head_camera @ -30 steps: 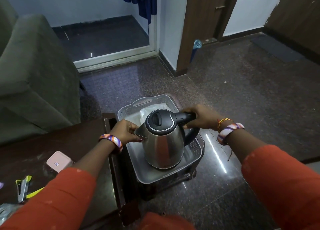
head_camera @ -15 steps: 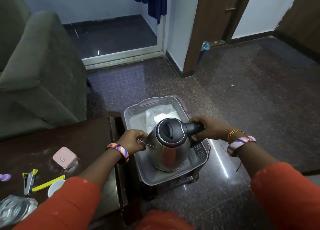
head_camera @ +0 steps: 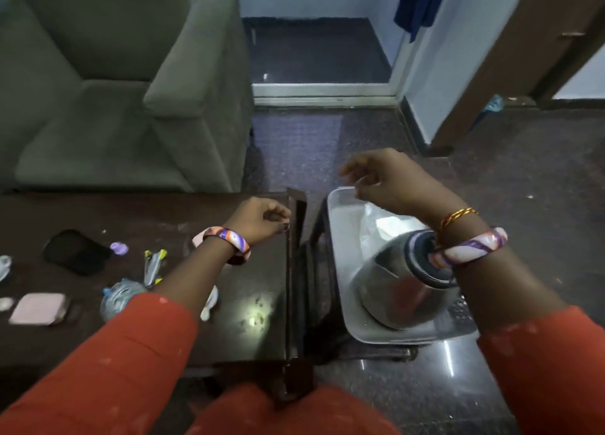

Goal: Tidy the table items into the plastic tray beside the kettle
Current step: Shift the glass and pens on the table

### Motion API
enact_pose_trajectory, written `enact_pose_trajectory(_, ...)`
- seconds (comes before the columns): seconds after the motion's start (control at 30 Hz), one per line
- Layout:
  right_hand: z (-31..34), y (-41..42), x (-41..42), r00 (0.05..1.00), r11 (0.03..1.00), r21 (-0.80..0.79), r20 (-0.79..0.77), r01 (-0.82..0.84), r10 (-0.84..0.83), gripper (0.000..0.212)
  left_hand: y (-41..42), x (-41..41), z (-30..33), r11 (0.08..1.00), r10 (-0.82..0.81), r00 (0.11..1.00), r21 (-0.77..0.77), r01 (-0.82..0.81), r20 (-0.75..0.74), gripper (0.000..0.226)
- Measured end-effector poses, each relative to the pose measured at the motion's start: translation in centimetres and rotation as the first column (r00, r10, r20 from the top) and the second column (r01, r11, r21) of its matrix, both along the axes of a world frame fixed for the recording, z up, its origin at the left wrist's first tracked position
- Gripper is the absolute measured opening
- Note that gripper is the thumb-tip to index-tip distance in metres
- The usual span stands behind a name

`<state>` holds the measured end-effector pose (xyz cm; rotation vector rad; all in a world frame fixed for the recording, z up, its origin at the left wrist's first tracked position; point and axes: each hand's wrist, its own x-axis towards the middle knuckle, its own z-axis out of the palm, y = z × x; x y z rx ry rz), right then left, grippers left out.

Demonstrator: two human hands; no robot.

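A steel kettle point(head_camera: 396, 290) with a black lid stands in the grey plastic tray point(head_camera: 340, 238), on a low stand right of the dark table point(head_camera: 255, 303). White plastic lies in the tray's far end. My right hand point(head_camera: 383, 181) hovers over the tray's far rim, fingers apart, holding nothing. My left hand point(head_camera: 260, 218) sits curled and empty at the table's right edge. On the table lie a black pouch point(head_camera: 77, 251), a small purple item point(head_camera: 119, 247), a yellow-grey stapler point(head_camera: 154, 266), a crumpled bottle point(head_camera: 118, 295) and a pink box point(head_camera: 37, 307).
A green armchair point(head_camera: 131, 91) stands behind the table. Dark polished floor point(head_camera: 523, 205) spreads to the right of the tray. A doorway with a white sill point(head_camera: 324, 91) is at the back, with a blue cloth point(head_camera: 415, 6) hanging by it.
Both hands have let go of the kettle, which now stands alone in the tray. My left hand moved to the table edge, my right rose over the tray's far end. The view swung left.
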<state>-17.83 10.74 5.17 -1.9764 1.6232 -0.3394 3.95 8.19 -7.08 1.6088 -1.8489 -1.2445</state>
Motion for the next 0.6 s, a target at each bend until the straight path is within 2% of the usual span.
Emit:
enact_pose_trajectory(0.13, -3.3, -1.7, 10.3, 0.987, 0.984, 0.087, 0.051, -0.154, 0.150, 0.036, 1.0, 8.6, -0.4, 0.987, 0.156, 0.988, 0.038, -0.155, -0.013, 0.022)
enact_pose_trajectory(0.3, -10.7, -2.2, 24.2, 0.953, 0.911, 0.287, 0.151, -0.295, 0.261, 0.026, 4.1, 22.5, -2.7, 0.902, 0.409, 0.907, 0.107, -0.418, 0.096, 0.017)
enact_pose_trajectory(0.37, -15.3, -1.8, 29.5, 0.962, 0.873, 0.406, 0.162, -0.270, 0.222, 0.026, 5.9, 27.5, -4.5, 0.808, 0.559, 0.816, 0.124, -0.577, 0.149, 0.013)
enact_pose_trajectory(0.43, -19.4, -0.8, 33.9, 0.980, 0.825, 0.533, 0.154, -0.188, 0.124, 0.028, 7.4, 31.1, -6.4, 0.697, 0.669, 0.708, 0.143, -0.703, 0.226, 0.025)
enact_pose_trajectory(0.47, -21.4, -0.2, 35.7, 0.988, 0.810, 0.571, 0.140, -0.135, 0.067, 0.030, 8.0, 32.4, -7.4, 0.666, 0.677, 0.685, 0.171, -0.726, 0.270, 0.030)
enact_pose_trajectory(0.53, -24.7, 0.8, 38.5, 0.995, 0.806, 0.588, 0.099, -0.066, 0.009, 0.033, 8.6, 34.0, -9.4, 0.615, 0.674, 0.696, 0.336, -0.714, 0.247, 0.026)
enact_pose_trajectory(0.6, -26.7, 1.5, 40.5, 0.999, 0.837, 0.546, 0.044, -0.030, 0.008, 0.029, 8.8, 34.6, -11.1, 0.574, 0.661, 0.730, 0.511, -0.640, 0.172, 0.010)
